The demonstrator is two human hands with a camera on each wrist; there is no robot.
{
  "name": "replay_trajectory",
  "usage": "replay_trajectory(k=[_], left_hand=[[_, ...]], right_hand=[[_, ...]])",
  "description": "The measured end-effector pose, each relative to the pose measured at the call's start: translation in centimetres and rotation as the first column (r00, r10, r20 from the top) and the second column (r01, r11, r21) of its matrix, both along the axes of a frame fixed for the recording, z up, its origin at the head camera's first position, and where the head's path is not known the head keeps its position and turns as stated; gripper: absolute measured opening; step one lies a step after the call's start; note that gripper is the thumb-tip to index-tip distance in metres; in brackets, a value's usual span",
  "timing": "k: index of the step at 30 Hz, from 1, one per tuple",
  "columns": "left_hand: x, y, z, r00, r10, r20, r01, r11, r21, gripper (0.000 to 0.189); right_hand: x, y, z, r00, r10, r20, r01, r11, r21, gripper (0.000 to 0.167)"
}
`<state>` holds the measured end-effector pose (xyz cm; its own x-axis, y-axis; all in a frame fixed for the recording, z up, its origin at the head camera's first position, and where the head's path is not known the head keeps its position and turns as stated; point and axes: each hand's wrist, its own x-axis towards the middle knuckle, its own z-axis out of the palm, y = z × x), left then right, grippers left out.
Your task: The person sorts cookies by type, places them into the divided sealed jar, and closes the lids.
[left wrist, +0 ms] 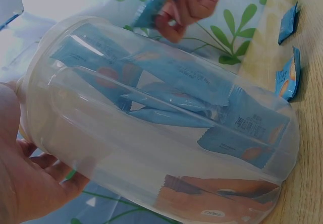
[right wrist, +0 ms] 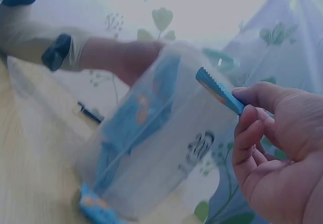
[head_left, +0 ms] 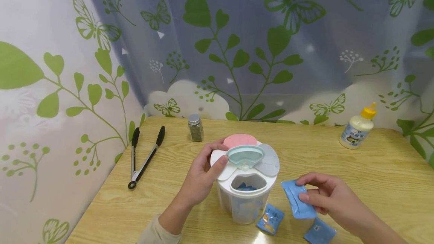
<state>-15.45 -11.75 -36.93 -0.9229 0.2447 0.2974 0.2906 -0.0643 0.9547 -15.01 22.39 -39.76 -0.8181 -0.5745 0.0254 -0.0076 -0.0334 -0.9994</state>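
A clear plastic storage container [head_left: 223, 198] with a white lid stands on the table. Its lid has pink, grey and white flaps, a pale green handle piece and one uncovered opening at the front. My left hand [head_left: 203, 170] holds the container at the lid's left side, thumb on top. Through the wall, several blue packets [left wrist: 176, 72] and an orange-brown packet [left wrist: 217, 199] show in separate compartments. Between thumb and fingers, my right hand [head_left: 327, 195] pinches a blue snack packet [head_left: 294, 199], right of the container and apart from it.
Two more blue packets lie on the table, one packet [head_left: 270, 219] by the container's base and another packet [head_left: 320, 232] under my right hand. Black-tipped tongs [head_left: 144, 165] lie at left. A spice jar [head_left: 195, 128] and a yellow-capped bottle [head_left: 356, 129] stand farther back.
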Motion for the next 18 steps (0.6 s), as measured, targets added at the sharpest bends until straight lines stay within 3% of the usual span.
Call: replay_trajectory(k=[7,14,18], left_hand=[[0.0,-0.1,0.0,1.000,0.005,0.002,-0.005,1.000,-0.002,0.027],[0.0,0.0,0.1,1.000,0.002,-0.003,-0.002,1.000,-0.004,0.027],[0.0,0.0,0.1,1.000,0.000,-0.002,0.000,1.000,-0.005,0.027]], right_hand=[[0.1,-1.7,2.1,0.993,0.025,-0.116,-0.041,0.990,-0.137,0.043],[0.2,-4.7,4.7,0.978,-0.072,-0.197,0.048,0.992,-0.120,0.042],[0.4,-6.2,5.7,0.963,-0.073,-0.259,0.044,0.992,-0.118,0.041]])
